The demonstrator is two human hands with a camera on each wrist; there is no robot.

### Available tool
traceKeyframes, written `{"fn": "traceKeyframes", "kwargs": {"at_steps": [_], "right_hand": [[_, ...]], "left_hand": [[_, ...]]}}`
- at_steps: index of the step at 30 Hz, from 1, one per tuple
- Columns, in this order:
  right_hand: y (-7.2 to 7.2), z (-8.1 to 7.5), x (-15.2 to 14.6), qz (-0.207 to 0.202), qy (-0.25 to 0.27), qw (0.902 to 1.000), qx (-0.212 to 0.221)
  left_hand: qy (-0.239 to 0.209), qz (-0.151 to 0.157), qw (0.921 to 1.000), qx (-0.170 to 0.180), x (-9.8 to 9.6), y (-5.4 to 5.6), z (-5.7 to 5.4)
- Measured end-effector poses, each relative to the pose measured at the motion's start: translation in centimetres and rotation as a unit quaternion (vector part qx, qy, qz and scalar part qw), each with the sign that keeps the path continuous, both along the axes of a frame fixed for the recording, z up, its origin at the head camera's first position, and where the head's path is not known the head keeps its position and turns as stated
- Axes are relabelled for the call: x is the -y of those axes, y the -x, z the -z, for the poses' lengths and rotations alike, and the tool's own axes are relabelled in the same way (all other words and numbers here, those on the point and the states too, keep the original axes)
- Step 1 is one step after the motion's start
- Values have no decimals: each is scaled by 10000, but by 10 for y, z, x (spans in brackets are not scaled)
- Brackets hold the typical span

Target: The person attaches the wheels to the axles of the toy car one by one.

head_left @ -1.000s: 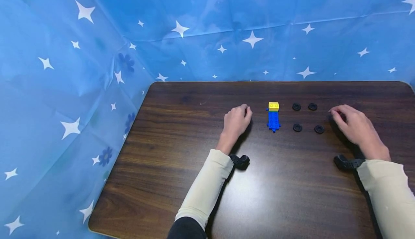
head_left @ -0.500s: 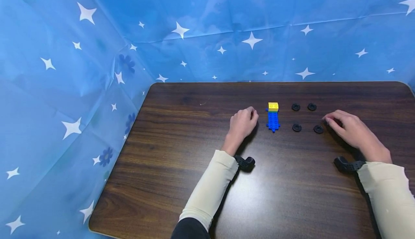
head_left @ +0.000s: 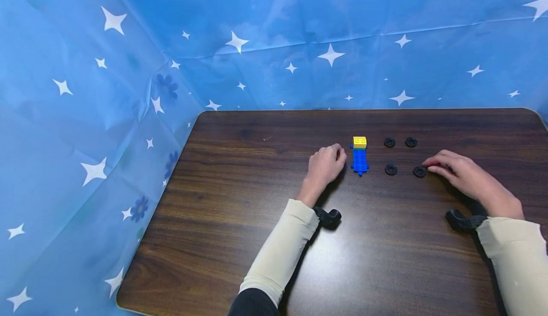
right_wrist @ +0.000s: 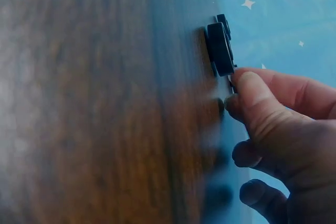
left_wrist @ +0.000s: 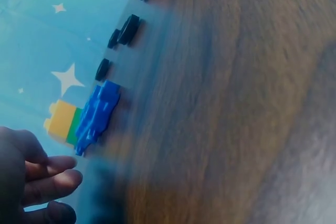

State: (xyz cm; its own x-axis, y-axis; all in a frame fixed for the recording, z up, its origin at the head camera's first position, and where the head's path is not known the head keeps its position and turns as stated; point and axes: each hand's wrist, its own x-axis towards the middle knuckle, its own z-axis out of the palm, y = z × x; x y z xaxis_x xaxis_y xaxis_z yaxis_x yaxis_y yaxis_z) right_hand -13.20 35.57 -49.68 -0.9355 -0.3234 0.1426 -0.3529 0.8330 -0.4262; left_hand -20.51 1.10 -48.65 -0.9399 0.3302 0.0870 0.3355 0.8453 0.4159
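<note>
Holds the right hand [head_left: 468,178] at the near right wheel [head_left: 419,171], with thumb and index fingertips close together beside the rim and the lower fingers bent and apart. Cannot tell whether pinching that wheel or merely touching it. Holds the left hand [head_left: 324,163] just left of the blue base [head_left: 360,160], with fingers loosely bent and nothing visible in them, seemingly placed there to be close to it. Note the base lying flat on the table [head_left: 192,249], between left hand and wheels, with a green brick [left_wrist: 74,126] and a yellow brick [head_left: 359,142] at its far end. Note also the wheels on their sides in a loose square, likely against rolling, with gaps perhaps left for fingertips. Count four wheels, one base, one green brick, one yellow brick, two hands.
</note>
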Motion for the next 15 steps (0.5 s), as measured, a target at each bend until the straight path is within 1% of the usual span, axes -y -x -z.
{"fn": "traceKeyframes", "kwargs": {"at_steps": [4,6,10,15], "right_hand": [[3,2,-2,-293,70,9993,-226],[4,3,-2,-375,63,9989,-257],[6,1,-1,-509,13,9984,-240],[8,-2,-1,-618,-8,9980,-156]], "left_hand": [[43,22,9999,98,-3,-1,1],[84,13,9999,120,-5,-1,2],[159,-30,9998,146,-8,-1,3],[219,-6,9996,164,-11,-2,3]]}}
